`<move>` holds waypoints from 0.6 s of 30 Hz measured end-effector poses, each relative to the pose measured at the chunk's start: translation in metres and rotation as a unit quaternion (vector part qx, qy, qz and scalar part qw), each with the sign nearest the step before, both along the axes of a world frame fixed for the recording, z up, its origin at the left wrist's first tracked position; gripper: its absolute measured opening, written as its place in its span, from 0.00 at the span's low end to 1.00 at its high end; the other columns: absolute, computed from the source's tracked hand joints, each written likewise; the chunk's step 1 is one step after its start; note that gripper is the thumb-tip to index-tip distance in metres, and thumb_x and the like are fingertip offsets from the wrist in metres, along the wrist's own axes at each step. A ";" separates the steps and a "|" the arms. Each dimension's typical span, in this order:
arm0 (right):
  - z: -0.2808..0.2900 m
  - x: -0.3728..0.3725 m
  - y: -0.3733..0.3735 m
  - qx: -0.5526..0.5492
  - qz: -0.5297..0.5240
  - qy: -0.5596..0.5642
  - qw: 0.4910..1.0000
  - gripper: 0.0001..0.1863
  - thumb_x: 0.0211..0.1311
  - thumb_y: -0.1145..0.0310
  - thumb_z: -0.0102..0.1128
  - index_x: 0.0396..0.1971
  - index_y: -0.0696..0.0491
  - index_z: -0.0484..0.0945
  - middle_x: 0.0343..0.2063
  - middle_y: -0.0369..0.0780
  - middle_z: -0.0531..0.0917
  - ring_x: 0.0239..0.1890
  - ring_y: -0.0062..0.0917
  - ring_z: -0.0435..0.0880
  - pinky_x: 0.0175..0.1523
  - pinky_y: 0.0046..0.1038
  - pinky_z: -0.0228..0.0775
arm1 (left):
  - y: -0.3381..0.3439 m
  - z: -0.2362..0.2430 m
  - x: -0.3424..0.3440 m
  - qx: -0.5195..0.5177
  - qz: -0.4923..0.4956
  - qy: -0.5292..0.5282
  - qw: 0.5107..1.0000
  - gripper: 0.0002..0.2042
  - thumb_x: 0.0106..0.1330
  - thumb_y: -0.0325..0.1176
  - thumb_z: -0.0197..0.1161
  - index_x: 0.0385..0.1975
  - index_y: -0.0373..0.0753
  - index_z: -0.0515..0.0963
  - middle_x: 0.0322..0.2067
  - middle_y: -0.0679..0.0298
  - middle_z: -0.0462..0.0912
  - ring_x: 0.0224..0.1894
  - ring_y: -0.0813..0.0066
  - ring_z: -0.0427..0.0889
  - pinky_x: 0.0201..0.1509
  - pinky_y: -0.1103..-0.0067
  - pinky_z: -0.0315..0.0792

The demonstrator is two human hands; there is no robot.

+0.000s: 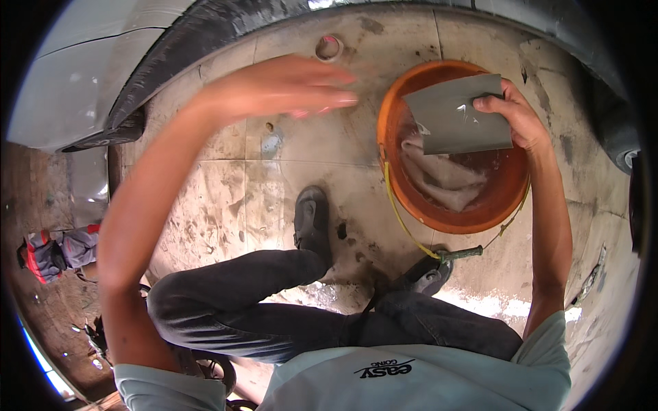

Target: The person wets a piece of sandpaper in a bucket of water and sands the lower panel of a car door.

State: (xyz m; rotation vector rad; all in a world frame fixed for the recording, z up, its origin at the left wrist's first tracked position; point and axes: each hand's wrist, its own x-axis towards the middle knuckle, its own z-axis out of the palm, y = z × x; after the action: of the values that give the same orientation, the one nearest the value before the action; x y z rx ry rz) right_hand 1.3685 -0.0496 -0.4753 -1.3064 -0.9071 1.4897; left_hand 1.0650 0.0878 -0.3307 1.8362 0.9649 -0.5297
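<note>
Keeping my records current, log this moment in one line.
left hand: open, blurred | right hand: gripping grey sheet over orange bucket | pale cloth: inside bucket

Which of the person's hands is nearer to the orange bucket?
Right. The right hand, holding a grey sheet, is at the upper-right rim of the orange bucket in view; the left hand is apart, off to the bucket's left.
</note>
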 end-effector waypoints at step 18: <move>-0.056 0.018 0.008 0.071 0.090 -0.256 0.960 0.18 0.54 0.74 0.55 0.47 0.63 0.72 0.40 0.40 0.79 0.43 0.23 0.75 0.51 0.25 0.64 | -0.403 -0.064 -0.383 -0.296 0.791 -0.018 0.535 0.23 0.68 0.44 0.49 0.57 0.36 0.67 0.53 0.58 0.75 0.53 0.68 0.74 0.59 0.74 0.66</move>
State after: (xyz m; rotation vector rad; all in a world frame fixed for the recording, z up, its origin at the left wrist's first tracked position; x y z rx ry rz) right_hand 1.3869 -0.0418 -0.5317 -1.5635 -1.4719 1.2045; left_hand 0.6819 -0.3157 -0.3949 -0.1080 1.6618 0.3629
